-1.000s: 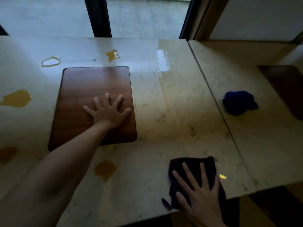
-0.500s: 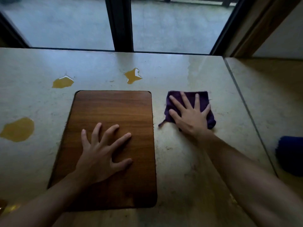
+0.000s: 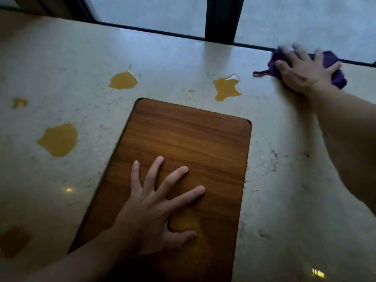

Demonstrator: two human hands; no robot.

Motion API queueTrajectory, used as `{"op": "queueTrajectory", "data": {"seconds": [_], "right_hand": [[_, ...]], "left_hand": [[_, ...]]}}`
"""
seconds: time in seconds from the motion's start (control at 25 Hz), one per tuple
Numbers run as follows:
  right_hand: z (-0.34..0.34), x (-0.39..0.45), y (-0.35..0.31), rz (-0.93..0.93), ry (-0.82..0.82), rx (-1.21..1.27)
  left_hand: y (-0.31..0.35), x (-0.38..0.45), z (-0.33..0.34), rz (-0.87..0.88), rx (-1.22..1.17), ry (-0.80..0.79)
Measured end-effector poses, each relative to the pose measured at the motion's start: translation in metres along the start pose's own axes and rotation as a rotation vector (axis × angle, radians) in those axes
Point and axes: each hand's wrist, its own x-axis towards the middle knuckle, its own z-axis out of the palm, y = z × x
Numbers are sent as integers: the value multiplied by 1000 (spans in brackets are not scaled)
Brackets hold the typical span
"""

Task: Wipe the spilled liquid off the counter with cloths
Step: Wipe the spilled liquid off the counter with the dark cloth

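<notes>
The right hand (image 3: 303,73) lies flat on a purple cloth (image 3: 335,70), fingers spread and pressing it against the counter at the far edge, right beside the dark window frame (image 3: 220,19). The cloth is soft and crumpled, bunched under the palm, with a thin loop or corner trailing out toward the left. The fingertips are smeared with blur, so their exact lie is hard to read, and much of the cloth is hidden beneath the hand. The left hand (image 3: 154,212) rests open and wide, fingers splayed, on a wooden board (image 3: 193,143), a smooth reddish-brown rectangle with rounded corners and a straight, fine grain; its near end runs out of view at the bottom. A glossy patch sits on the board near the thumb, though the dim light makes it hard to say whether that is liquid. The counter (image 3: 284,180) is pale polished stone with faint grey veining and dark flecks. Amber puddles lie on it with irregular outlines and bright wet rims: one (image 3: 226,89) just beyond the board's far right corner, near the cloth but apart from it, another (image 3: 123,80) further left, a larger one (image 3: 59,139) left of the board, and a small one (image 3: 19,102) toward the left edge. A darker stain (image 3: 12,243) in the shadowed near-left corner is indistinct. Behind the counter, glass panes show a grey floor (image 3: 152,13) outside.
</notes>
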Motion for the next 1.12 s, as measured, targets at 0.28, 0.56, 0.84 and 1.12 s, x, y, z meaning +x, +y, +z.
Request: {"op": "queueTrajectory", "data": {"seconds": [0.28,0.56,0.84,1.12], "right_hand": [[32,-142,-24,-76,-28,-21],[108,-460,-44,-18,33,-70],[162,-691,-108,-43,13,-115],[178,-633,-192,-32,65,-86]], "left_hand": [[-3,1,-3,-27,-59,-46],[7,-19,-17,-69,-74,-55],[-19,-80,-16,41,-123,-140],[-52,-56,-11,160,-94,-3]]}}
